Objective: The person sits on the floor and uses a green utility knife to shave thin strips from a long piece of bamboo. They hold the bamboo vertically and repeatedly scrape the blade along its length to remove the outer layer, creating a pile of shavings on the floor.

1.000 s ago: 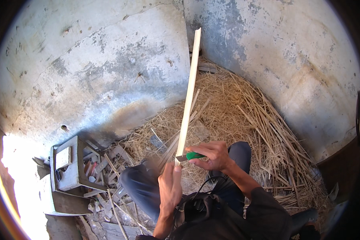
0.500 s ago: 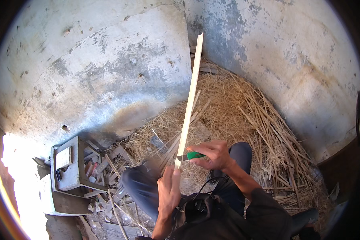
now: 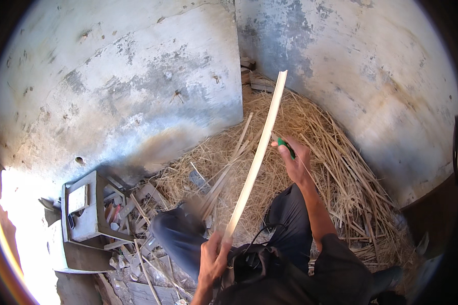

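A long pale strip of split bamboo [image 3: 258,155] slants up and away from my lap, its far end over the straw near the wall corner. Its near end is gripped by my left hand [image 3: 215,254], fingers closed round it. My right hand [image 3: 296,158] is closed on a green-handled knife [image 3: 285,146]. The small blade points at the strip's right edge, partway up; whether it touches cannot be made out. A thin sliver hangs by the right wrist.
Straw-like shavings [image 3: 229,147] cover the floor ahead, with long thin strips [image 3: 351,188] heaped at the right. To the left, a worn wooden stool [image 3: 89,203] lies near scraps [image 3: 142,254]. Peeling walls [image 3: 137,76] meet in a corner ahead. My bent knees [image 3: 175,236] flank the strip.
My right hand has moved with the knife from near my left hand up and away along the strip. The strip has tilted further right, and my left hand has dropped slightly nearer.
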